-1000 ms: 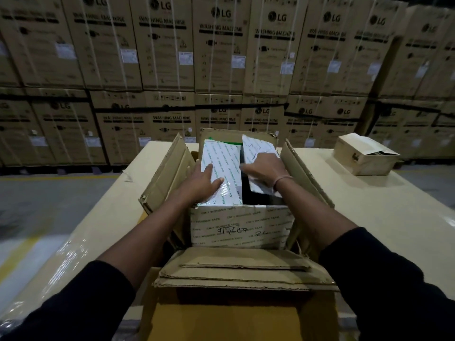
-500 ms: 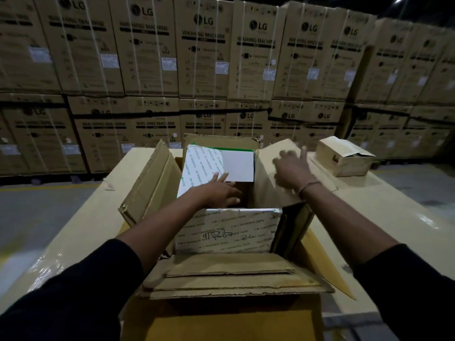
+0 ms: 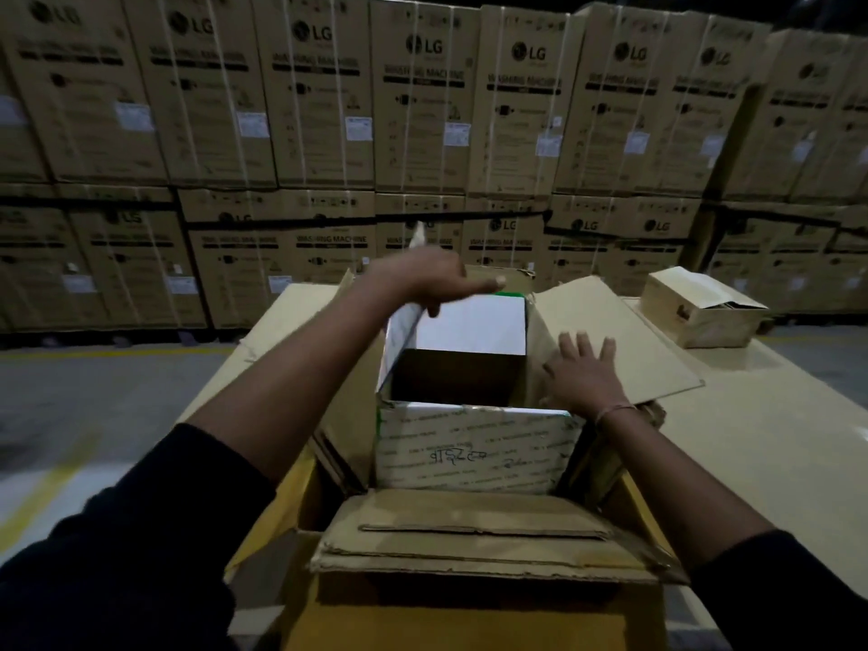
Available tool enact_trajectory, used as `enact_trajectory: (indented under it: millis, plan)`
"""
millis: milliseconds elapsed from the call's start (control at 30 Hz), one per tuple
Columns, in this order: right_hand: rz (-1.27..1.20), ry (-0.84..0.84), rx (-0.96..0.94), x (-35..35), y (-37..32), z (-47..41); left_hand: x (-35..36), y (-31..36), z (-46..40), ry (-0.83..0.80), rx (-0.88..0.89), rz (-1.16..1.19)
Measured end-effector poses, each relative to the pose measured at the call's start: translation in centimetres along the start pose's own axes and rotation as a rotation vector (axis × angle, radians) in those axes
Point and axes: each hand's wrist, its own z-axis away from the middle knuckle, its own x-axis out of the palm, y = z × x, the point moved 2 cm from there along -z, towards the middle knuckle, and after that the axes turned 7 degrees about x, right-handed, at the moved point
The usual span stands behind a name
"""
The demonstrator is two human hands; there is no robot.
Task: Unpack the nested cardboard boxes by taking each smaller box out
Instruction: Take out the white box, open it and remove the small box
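Fingers (image 3: 587, 350) of right hand (image 3: 580, 375) spread flat on brown flap (image 3: 624, 331).

Two bare forearms; dark sleeves (image 3: 117, 533) pushed up past mid-forearm; thin bracelet (image 3: 613, 411) at the right wrist.

A white box (image 3: 474, 448) printed with rows of faint grey lettering and some dark handwriting sits at the centre, its raised flaps plain white inside with a thin green edge at 12 o'clock, and its interior dark. Around it, the outer box (image 3: 469, 538) is plain brown cardboard, yellower toward 6 o'clock, on a pale tan table (image 3: 775, 444). From 9 to 3 o'clock, brown cartons (image 3: 422, 101) carry black logos, black lettering, white labels and pale straps.
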Motion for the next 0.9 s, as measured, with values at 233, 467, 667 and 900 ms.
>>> enact_trajectory:
  millis: [233,467,667,900]
  plan:
    - [0.017,0.024,-0.018,0.2,0.1,0.3,2.8,-9.7,4.0,-0.28,-0.358,-0.126]
    - [-0.061,0.116,-0.293,-1.9,-2.0,1.1,12.5,-14.0,6.0,-0.116,-0.296,-0.04]
    - [-0.201,-0.419,-0.314,-3.1,-5.1,0.9,13.0,-13.3,4.5,-0.091,-0.173,-0.024]
    - [-0.451,-0.576,-0.215,-2.8,-6.6,0.5,13.5,-13.2,4.7,-0.042,-0.187,0.014]
